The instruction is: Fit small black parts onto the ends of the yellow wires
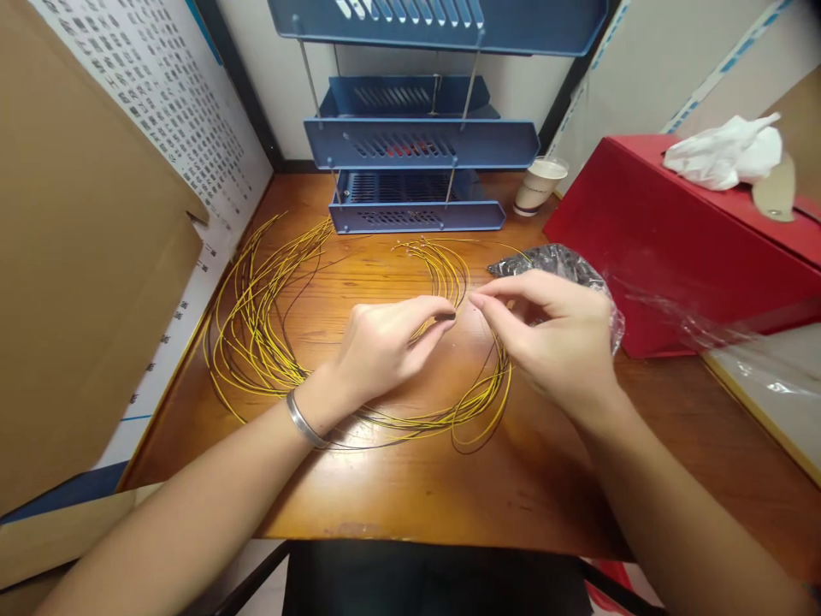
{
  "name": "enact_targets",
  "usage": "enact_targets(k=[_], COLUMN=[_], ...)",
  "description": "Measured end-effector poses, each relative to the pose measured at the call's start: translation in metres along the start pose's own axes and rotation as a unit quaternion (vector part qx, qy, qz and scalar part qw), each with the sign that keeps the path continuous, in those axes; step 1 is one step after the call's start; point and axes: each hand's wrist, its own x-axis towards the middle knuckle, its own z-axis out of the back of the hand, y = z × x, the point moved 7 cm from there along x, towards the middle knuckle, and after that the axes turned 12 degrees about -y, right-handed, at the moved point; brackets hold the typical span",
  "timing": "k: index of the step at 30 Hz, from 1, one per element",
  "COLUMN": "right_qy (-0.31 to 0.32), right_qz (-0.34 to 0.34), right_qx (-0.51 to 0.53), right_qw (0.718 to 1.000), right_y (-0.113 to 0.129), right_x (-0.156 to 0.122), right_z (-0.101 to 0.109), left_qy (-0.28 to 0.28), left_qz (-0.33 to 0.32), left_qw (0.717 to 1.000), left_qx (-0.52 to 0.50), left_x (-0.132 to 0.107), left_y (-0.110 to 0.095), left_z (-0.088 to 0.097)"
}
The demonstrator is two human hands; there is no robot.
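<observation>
Thin yellow wires (256,342) lie in curved bundles on the wooden table (487,479), one bundle at the left and another looping under both hands. My left hand (385,346), with a silver bracelet at the wrist, pinches a small dark piece at a wire end between thumb and forefinger. My right hand (558,338) is closed in a pinch right beside it, fingertips almost touching the left ones; what it holds is too small to make out. A clear plastic bag (552,261) of small dark parts lies just behind the right hand.
A blue three-tier tray rack (416,145) stands at the back of the table with a paper cup (539,184) beside it. A red box (693,248) with a crumpled white tissue on top sits at the right. Cardboard (77,257) leans at the left.
</observation>
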Motion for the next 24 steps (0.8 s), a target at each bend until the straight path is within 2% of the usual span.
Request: enact_targets(k=[7,10,15,19,24], right_qy=[-0.019,-0.002,0.011,-0.008,-0.034], right_qz=[0.011,0.024,0.021,0.026,-0.008], right_qx=[0.038,0.047,0.067,0.046,0.027], right_qw=[0.999,0.999,0.997,0.999,0.999], right_y=[-0.003,0.001,0.006,0.009,0.004], right_x=[-0.014,-0.016,-0.024,-0.028,-0.030], right_z=[0.004,0.005,0.002,0.001,0.002], left_qy=[0.002,-0.009,-0.025,-0.029,-0.026], left_qz=[-0.041,-0.044,-0.087,-0.098,-0.080], left_qw=[0.999,0.999,0.993,0.991,0.993], left_qx=[0.014,0.030,0.078,0.086,0.084], left_x=[-0.001,0.000,0.001,0.002,0.003], left_y=[-0.011,-0.011,-0.015,-0.017,-0.013], left_z=[0.000,0.002,0.005,0.007,0.006])
